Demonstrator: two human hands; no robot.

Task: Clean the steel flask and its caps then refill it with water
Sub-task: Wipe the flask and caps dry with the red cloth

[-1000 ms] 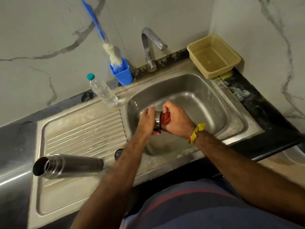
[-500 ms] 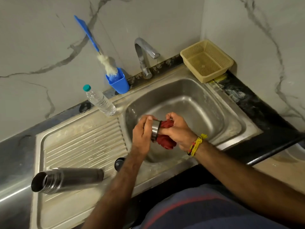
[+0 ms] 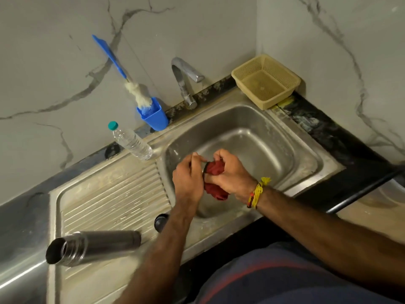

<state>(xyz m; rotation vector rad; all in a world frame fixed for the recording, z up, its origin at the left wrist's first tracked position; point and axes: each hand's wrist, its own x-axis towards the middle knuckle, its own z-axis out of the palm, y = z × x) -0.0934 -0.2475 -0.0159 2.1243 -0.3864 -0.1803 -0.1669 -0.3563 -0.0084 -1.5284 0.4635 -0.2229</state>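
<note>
Left hand (image 3: pixel 188 178) curls its grip around a steel cap (image 3: pixel 205 168), only the cap's rim edge showing between the hands. Right hand (image 3: pixel 230 174) clamps a red cloth (image 3: pixel 215 170) bunched against the cap's open side, the cloth's tail hanging below the fingers. Yellow-and-red thread band (image 3: pixel 257 193) on the right wrist. Both hands are over the sink basin (image 3: pixel 274 145), above its near-left part. Steel flask (image 3: pixel 94 247) lies on its side on the ribbed drainboard (image 3: pixel 109 189), uncapped mouth toward the left, well apart from the hands. A small black cap (image 3: pixel 160 221) sits on the drainboard's near-right edge, just beside the left forearm, partly hidden by it. Clear plastic bottle (image 3: pixel 131 141) with a teal lid stands at the back of the drainboard. Blue cup (image 3: pixel 154 118) behind it holds a blue-handled brush (image 3: pixel 122 71) leaning on the wall. Tap (image 3: pixel 186 84) at the back of the sink, spout over the basin. Tan mesh basket (image 3: pixel 266 81) on the dark surface (image 3: pixel 328 132) in the back right corner.
</note>
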